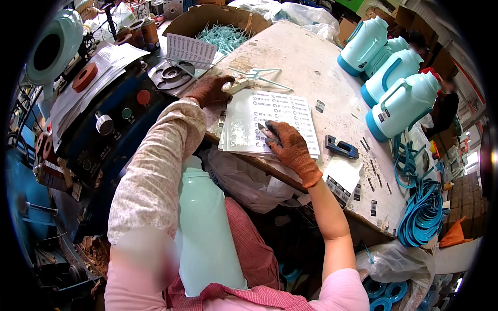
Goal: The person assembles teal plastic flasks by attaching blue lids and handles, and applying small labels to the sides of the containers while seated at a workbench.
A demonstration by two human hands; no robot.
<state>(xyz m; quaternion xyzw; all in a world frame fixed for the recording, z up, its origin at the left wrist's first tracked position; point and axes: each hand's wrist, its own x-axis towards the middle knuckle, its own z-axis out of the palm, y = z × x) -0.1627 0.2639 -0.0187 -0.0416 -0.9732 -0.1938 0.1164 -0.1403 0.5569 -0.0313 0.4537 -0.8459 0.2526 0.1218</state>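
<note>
Right hand [291,149] in a brown knit glove — fingertips pinching at a label on the white sticker sheet [270,122], near the left edge of the worn pale tabletop [332,67]. Left hand [210,89] — gloved, closed around a small pale piece beside the sheet's far corner. Mint-green plastic jug body [207,228] rests upright in the lap.

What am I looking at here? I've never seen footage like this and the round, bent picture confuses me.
A head-worn fisheye camera looks down at a person's own gloved hands; that lens bends the edges. The right hand picks at a sheet of stickers on a worn worktable. The left hand has its grip on a small pale part at the sheet's far edge. A pale green jug stands in the person's lap. More jugs with blue handles stand on the table's right, and a blue machine on the left.
</note>
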